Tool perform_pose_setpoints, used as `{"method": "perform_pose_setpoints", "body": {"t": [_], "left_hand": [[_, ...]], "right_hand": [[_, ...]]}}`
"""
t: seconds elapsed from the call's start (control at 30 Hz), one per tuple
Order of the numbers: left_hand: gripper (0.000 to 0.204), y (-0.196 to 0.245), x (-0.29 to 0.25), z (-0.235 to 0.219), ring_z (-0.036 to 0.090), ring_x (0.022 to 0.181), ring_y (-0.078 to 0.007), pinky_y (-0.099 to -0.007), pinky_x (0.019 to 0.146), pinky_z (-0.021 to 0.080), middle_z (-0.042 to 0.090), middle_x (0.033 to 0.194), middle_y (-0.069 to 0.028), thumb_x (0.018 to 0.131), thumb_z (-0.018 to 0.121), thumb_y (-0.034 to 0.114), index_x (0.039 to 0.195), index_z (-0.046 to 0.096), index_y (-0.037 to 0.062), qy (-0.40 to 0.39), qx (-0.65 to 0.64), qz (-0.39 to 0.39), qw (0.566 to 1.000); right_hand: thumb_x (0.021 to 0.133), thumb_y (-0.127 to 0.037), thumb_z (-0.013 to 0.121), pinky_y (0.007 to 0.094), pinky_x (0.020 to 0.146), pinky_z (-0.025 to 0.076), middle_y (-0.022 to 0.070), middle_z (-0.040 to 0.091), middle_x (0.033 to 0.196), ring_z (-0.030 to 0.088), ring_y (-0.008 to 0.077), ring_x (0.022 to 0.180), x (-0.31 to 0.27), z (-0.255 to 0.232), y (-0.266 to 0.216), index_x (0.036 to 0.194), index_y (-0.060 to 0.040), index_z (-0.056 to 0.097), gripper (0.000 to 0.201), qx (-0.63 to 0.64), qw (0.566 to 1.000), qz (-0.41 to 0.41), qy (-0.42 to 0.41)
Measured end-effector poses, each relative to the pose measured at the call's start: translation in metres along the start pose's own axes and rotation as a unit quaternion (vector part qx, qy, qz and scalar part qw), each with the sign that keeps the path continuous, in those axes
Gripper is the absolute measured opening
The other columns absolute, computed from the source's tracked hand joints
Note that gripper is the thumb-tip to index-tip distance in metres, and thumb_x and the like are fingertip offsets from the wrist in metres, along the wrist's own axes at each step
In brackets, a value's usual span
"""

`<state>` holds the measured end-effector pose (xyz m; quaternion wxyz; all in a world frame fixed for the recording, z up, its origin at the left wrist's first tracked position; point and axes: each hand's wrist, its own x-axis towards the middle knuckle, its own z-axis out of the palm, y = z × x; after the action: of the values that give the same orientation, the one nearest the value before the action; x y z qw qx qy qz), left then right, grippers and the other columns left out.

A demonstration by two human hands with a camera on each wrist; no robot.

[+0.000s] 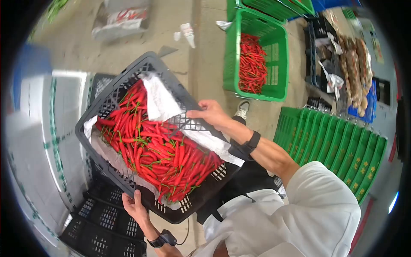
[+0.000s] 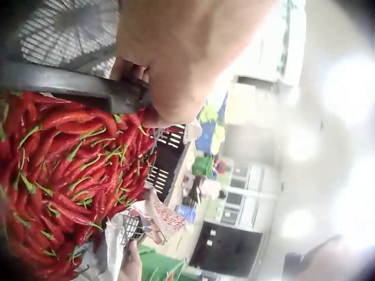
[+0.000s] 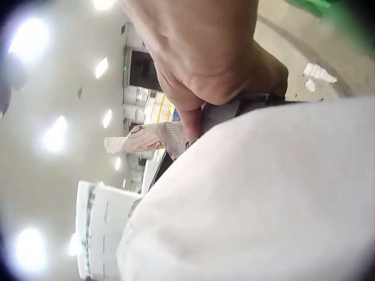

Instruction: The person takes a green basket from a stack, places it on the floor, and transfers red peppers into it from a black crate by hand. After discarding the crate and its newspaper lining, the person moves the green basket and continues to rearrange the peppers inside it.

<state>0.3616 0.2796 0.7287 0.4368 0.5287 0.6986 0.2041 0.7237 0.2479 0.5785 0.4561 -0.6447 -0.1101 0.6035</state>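
Note:
Both hands hold a black plastic crate (image 1: 112, 89) by opposite long sides, tilted in front of the body. Red chili peppers (image 1: 158, 150) with green stems fill it, heaped toward the low near end. Sheets of printed paper (image 1: 159, 100) line its walls and stick up over the edge. My left hand (image 1: 136, 209) grips the rim at the lower left; in the left wrist view its fingers curl over the rim (image 2: 53, 79). On the other side my right hand (image 1: 209, 115) grips the rim, its thumb inside; a white sleeve covers much of the right wrist view.
A green crate (image 1: 278, 60) holding more red chilies stands on the floor ahead. Nested green crates (image 1: 329, 145) are at the right, black crates (image 1: 102, 227) at the lower left. White taped boxes (image 1: 38, 111) line the left side. Paper scraps (image 1: 187, 35) lie on the floor.

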Motion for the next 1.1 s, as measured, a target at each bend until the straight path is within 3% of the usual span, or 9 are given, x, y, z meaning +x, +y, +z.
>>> {"method": "perform_pose_setpoints", "body": {"t": [0.07, 0.2, 0.3, 0.47, 0.53, 0.73, 0.77, 0.87, 1.1], "left_hand": [[0.018, 0.035, 0.011, 0.027, 0.038, 0.068, -0.0037, -0.0197, 0.063, 0.032, 0.046, 0.075, 0.0059, 0.086, 0.066, 0.009, 0.081, 0.05, 0.0065, -0.052, 0.033, 0.003, 0.998], [0.012, 0.143, 0.013, 0.139, 0.043, 0.069, -0.0034, -0.0198, 0.063, 0.037, 0.051, 0.078, 0.0057, 0.085, 0.065, 0.004, 0.084, 0.053, 0.0067, -0.121, 0.034, 0.013, 0.992], [0.014, 0.201, 0.054, 0.196, 0.046, 0.071, -0.0033, -0.0188, 0.065, 0.038, 0.054, 0.08, 0.0051, 0.084, 0.066, 0.003, 0.085, 0.053, 0.0064, -0.14, 0.072, -0.031, 0.987], [0.018, 0.267, 0.098, 0.324, 0.046, 0.069, -0.002, -0.0173, 0.063, 0.038, 0.056, 0.081, 0.0041, 0.083, 0.067, -0.002, 0.085, 0.052, 0.0067, -0.204, 0.048, -0.012, 0.978], [0.017, 0.248, 0.129, 0.317, 0.044, 0.065, -0.0004, -0.0162, 0.058, 0.035, 0.055, 0.077, 0.0047, 0.083, 0.067, -0.002, 0.084, 0.052, 0.0065, -0.217, 0.071, -0.004, 0.974], [0.018, 0.253, 0.167, 0.439, 0.038, 0.057, 0.0006, -0.0146, 0.051, 0.028, 0.051, 0.068, 0.0072, 0.083, 0.069, 0.001, 0.078, 0.052, 0.0067, -0.221, 0.128, 0.037, 0.966], [0.02, 0.245, 0.169, 0.416, 0.038, 0.056, 0.0005, -0.0149, 0.051, 0.027, 0.05, 0.067, 0.0073, 0.083, 0.07, 0.002, 0.077, 0.052, 0.0068, -0.218, 0.154, 0.038, 0.963], [0.021, 0.246, 0.174, 0.459, 0.036, 0.056, 0.0005, -0.0155, 0.051, 0.026, 0.047, 0.065, 0.0074, 0.083, 0.07, 0.004, 0.075, 0.051, 0.0072, -0.226, 0.167, 0.053, 0.958], [0.022, 0.213, 0.183, 0.566, 0.049, 0.059, -0.006, -0.0179, 0.054, 0.039, 0.056, 0.071, -0.0006, 0.084, 0.066, 0.002, 0.075, 0.047, 0.0067, -0.246, 0.194, 0.1, 0.944]], "right_hand": [[0.069, -0.021, 0.084, 0.0233, 0.049, 0.04, 0.0016, 0.06, 0.065, 0.054, 0.0072, 0.056, -0.002, -0.046, 0.004, 0.07, -0.0059, 0.059, 0.029, 0.127, 0.99, 0.057, 0.031], [0.068, -0.02, 0.084, 0.0242, 0.05, 0.042, 0.0032, 0.063, 0.068, 0.055, 0.0082, 0.056, 0.007, -0.156, 0.007, 0.072, -0.0055, 0.061, 0.028, 0.22, 0.971, 0.021, 0.088], [0.07, -0.024, 0.083, 0.026, 0.052, 0.043, 0.0027, 0.062, 0.069, 0.056, 0.0097, 0.057, 0.034, -0.2, -0.001, 0.073, -0.0039, 0.06, 0.03, 0.219, 0.964, 0.093, 0.116], [0.07, -0.031, 0.081, 0.0272, 0.056, 0.044, 0.0031, 0.06, 0.072, 0.055, 0.0105, 0.061, 0.11, -0.288, -0.011, 0.081, -0.0033, 0.058, 0.037, 0.142, 0.972, 0.059, 0.179], [0.071, -0.031, 0.081, 0.0272, 0.057, 0.044, 0.0032, 0.06, 0.073, 0.055, 0.0107, 0.062, 0.133, -0.256, 0.016, 0.081, -0.0035, 0.058, 0.037, 0.141, 0.967, 0.067, 0.201], [0.071, -0.029, 0.081, 0.0277, 0.059, 0.043, 0.0023, 0.059, 0.073, 0.054, 0.0103, 0.065, 0.245, -0.307, 0.057, 0.081, -0.0053, 0.057, 0.035, 0.182, 0.952, 0.04, 0.242], [0.07, -0.028, 0.081, 0.0273, 0.059, 0.043, 0.002, 0.059, 0.073, 0.054, 0.01, 0.065, 0.24, -0.281, 0.071, 0.081, -0.0055, 0.058, 0.035, 0.225, 0.946, 0.053, 0.227], [0.071, -0.025, 0.082, 0.026, 0.06, 0.042, 0.0004, 0.06, 0.074, 0.053, 0.0087, 0.064, 0.274, -0.301, 0.083, 0.083, -0.0056, 0.06, 0.031, 0.274, 0.932, 0.043, 0.232], [0.076, -0.022, 0.079, 0.0258, 0.067, 0.047, 0.0035, 0.066, 0.084, 0.059, 0.0097, 0.073, 0.347, -0.337, 0.136, 0.095, -0.0022, 0.064, 0.032, 0.366, 0.901, 0.016, 0.23]]}}
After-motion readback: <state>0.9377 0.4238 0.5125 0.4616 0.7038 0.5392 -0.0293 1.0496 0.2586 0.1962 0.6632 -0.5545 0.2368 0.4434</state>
